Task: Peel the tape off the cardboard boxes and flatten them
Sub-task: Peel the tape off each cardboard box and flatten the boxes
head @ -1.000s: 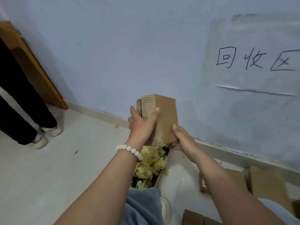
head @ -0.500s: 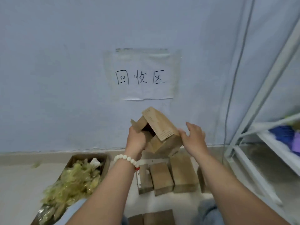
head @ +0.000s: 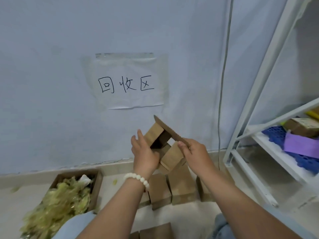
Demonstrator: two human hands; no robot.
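While the small cardboard box (head: 170,156) is held up in the air in front of the wall, above a row of boxes (head: 181,185) standing on the floor, both hands are working on it. The left hand (head: 144,155) grips the box's left side, fingers curled round it and thumb raised. The right hand (head: 195,152) pinches the lower end of a long flap (head: 170,131) that stands open and tilted, so the dark inside shows. Whether any tape is left on this box cannot be told.

The step in hand looks like opening the ends so the box can be pressed flat. To do it well, the left hand should hold the body firm while the right folds the flap fully outward along its crease instead of tearing it. With both ends open, pressing two opposite corners toward each other should let it collapse along its own folds. Crushing a face inward would leave it lumpy.

To the left, an open carton (head: 97,183) holds a heap of yellowish peeled tape (head: 58,202), the likely place for any strip that comes off.
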